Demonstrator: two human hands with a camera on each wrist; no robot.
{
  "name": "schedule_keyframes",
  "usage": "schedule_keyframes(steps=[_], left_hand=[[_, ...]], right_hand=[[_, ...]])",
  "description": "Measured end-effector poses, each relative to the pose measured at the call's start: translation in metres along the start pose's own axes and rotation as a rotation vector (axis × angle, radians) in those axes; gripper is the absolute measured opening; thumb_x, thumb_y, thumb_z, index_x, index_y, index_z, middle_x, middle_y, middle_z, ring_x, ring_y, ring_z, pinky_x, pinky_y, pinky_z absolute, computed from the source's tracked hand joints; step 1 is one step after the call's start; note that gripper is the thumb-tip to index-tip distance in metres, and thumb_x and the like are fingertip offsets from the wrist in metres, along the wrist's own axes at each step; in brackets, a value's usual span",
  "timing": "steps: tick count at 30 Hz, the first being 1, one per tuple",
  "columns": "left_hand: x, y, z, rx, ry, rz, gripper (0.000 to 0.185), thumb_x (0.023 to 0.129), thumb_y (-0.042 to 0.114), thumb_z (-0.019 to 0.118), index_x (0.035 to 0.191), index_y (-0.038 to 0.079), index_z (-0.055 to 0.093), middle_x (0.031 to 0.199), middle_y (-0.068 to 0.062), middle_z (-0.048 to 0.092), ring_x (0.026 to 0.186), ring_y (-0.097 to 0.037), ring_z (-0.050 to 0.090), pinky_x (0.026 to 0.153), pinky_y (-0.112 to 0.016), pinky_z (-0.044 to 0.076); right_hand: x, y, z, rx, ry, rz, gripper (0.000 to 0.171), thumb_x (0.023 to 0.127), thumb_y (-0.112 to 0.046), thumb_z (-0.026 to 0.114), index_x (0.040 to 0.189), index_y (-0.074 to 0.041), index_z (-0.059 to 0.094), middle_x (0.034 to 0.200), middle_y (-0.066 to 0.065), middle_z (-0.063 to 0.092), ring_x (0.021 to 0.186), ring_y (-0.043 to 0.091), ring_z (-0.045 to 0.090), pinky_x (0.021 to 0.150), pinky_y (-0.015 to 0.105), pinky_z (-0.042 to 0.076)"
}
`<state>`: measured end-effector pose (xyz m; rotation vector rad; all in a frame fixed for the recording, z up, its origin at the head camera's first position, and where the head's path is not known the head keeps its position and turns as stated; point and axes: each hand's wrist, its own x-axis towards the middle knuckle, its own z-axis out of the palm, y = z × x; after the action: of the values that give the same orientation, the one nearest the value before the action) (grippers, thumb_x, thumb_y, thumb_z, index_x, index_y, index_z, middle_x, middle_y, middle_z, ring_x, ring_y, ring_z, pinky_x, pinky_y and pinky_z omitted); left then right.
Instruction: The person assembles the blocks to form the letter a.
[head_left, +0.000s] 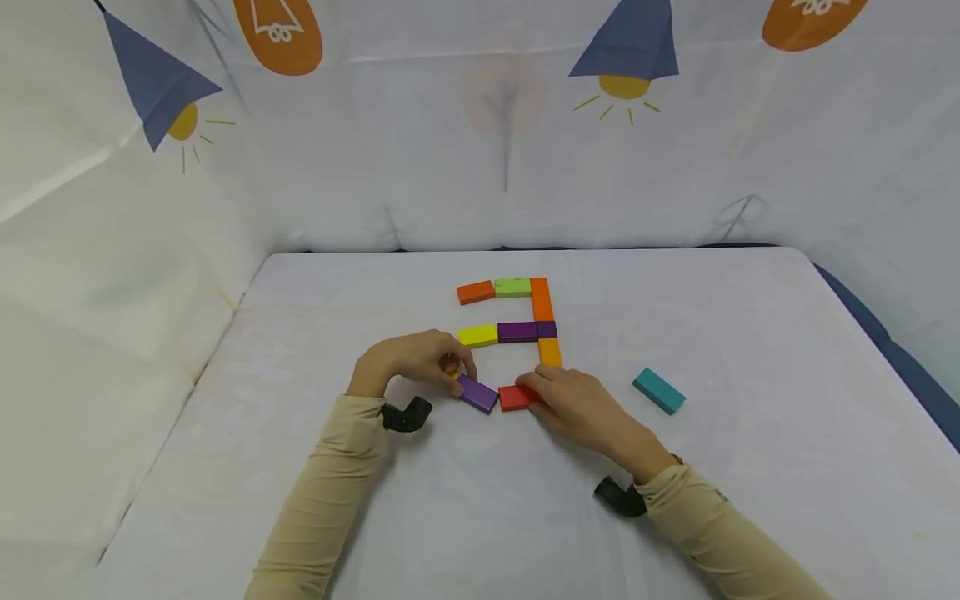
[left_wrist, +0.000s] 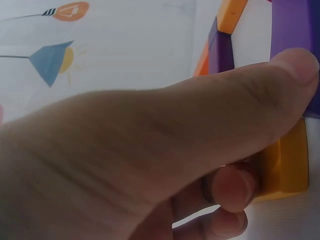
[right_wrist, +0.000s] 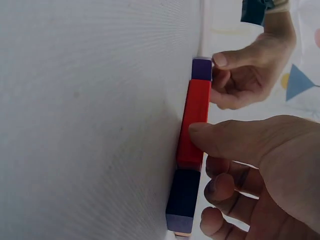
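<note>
My left hand (head_left: 423, 358) pinches a purple block (head_left: 478, 394), its thumb lying against the block's side in the left wrist view. Under that hand's curled fingers is a yellow-orange block (left_wrist: 294, 165), mostly hidden in the head view. My right hand (head_left: 585, 408) holds a red block (head_left: 514, 398) between thumb and fingers. The red block lies end to end with the purple one, slightly angled to it. In the right wrist view a dark blue block (right_wrist: 183, 197) adjoins the red block's other end; the right hand covers it in the head view.
Above the hands, a yellow block (head_left: 478, 336) and dark purple block (head_left: 517, 332) form a row. Another row has a red-orange block (head_left: 476, 292) and green block (head_left: 513, 288). Orange blocks (head_left: 542, 300) make a column at their right. A teal block (head_left: 659, 391) lies apart, rightward.
</note>
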<state>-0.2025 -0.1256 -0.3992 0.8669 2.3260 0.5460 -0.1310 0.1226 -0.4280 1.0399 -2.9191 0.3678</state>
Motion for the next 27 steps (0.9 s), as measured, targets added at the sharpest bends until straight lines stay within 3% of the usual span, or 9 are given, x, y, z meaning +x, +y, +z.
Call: schedule_keyframes(steps=[5, 9, 16, 21, 27], left_hand=[[-0.001, -0.001, -0.002, -0.002, 0.000, -0.002, 0.018, 0.076, 0.025, 0.069, 0.094, 0.023, 0.065, 0.066, 0.003, 0.048, 0.063, -0.009, 0.044, 0.058, -0.021, 0.035], [0.001, 0.003, -0.001, -0.004, 0.060, 0.013, 0.020, 0.078, 0.029, 0.066, 0.097, 0.021, 0.064, 0.062, 0.002, 0.046, 0.058, -0.009, 0.044, 0.056, -0.023, 0.035], [0.015, 0.026, 0.010, 0.079, 0.133, 0.090, 0.026, 0.079, 0.041, 0.062, 0.097, 0.023, 0.061, 0.070, 0.004, 0.050, 0.064, -0.008, 0.046, 0.060, -0.022, 0.038], [0.023, 0.039, 0.021, 0.158, 0.130, 0.088, 0.035, 0.075, 0.047, 0.064, 0.099, 0.022, 0.057, 0.078, 0.004, 0.053, 0.069, -0.008, 0.048, 0.060, -0.021, 0.040], [0.026, 0.042, 0.027, 0.202, 0.128, 0.110, 0.036, 0.073, 0.045, 0.067, 0.096, 0.019, 0.058, 0.079, 0.004, 0.055, 0.070, -0.007, 0.048, 0.062, -0.019, 0.041]], right_hand=[[0.000, 0.004, -0.006, 0.073, -0.052, 0.038, 0.033, 0.082, -0.026, 0.062, 0.113, -0.019, 0.056, 0.084, -0.008, 0.055, 0.071, 0.004, 0.048, 0.066, 0.021, 0.045], [-0.004, 0.015, -0.020, 0.129, -0.060, 0.117, 0.030, 0.082, -0.029, 0.061, 0.110, -0.019, 0.054, 0.077, -0.010, 0.052, 0.065, 0.005, 0.045, 0.058, 0.020, 0.040], [-0.012, 0.034, -0.036, 0.102, -0.145, 0.229, 0.027, 0.081, -0.033, 0.062, 0.099, -0.016, 0.053, 0.066, -0.004, 0.047, 0.053, 0.009, 0.040, 0.047, 0.022, 0.033], [-0.013, 0.037, -0.034, 0.099, -0.172, 0.230, 0.027, 0.080, -0.032, 0.063, 0.099, -0.015, 0.053, 0.068, -0.004, 0.049, 0.056, 0.010, 0.043, 0.050, 0.022, 0.036], [-0.013, 0.035, -0.030, 0.084, -0.158, 0.224, 0.025, 0.079, -0.030, 0.063, 0.096, -0.014, 0.053, 0.067, -0.005, 0.050, 0.056, 0.009, 0.044, 0.050, 0.021, 0.036]])
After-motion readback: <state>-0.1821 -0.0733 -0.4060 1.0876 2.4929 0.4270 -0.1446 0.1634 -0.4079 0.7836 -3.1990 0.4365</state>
